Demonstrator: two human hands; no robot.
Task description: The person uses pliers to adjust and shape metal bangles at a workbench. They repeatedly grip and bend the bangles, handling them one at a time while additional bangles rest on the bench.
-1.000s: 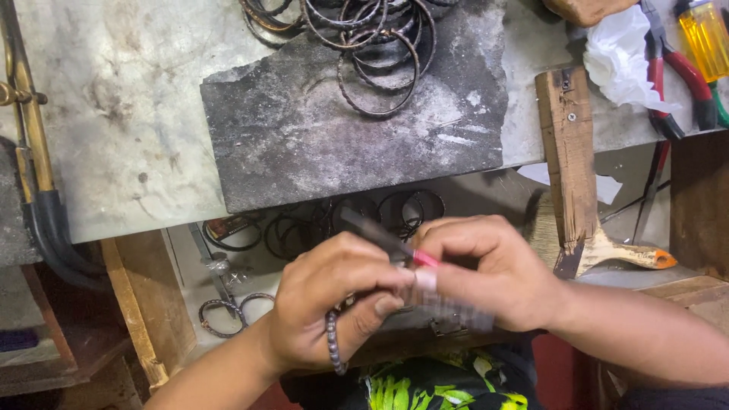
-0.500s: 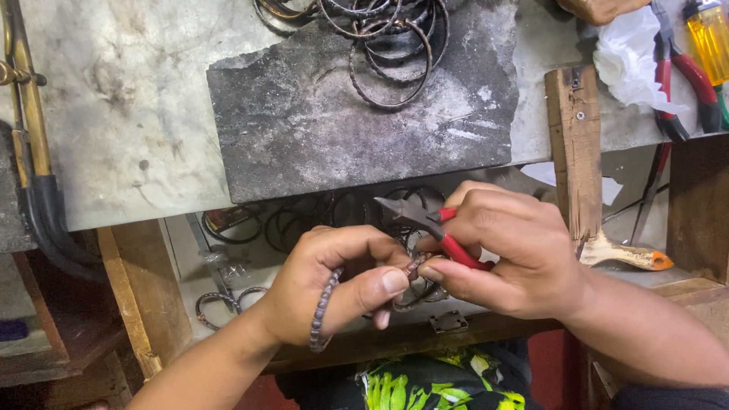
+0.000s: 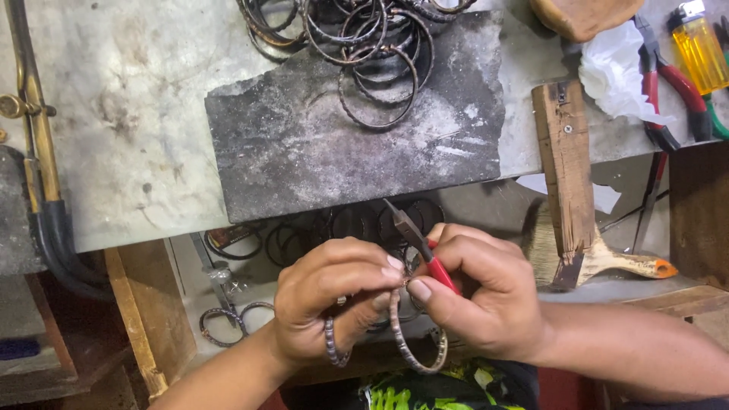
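2 hands meet below the table [image 3: 137,152] edge: left hand [image 3: 334,300] pinches a thin metal bangle [image 3: 414,345] at its top; right hand [image 3: 486,300] clamps red-handled pliers [image 3: 421,247] there. Bangle looks light, stiff; best held by its rim.

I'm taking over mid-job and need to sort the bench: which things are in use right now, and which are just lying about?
In use:
- left hand and right hand, pinching a bangle
- red-handled pliers in the right hand

Lying about:
- pile of dark bangles
- paintbrush
- yellow lighter
- second red pliers
- wooden block
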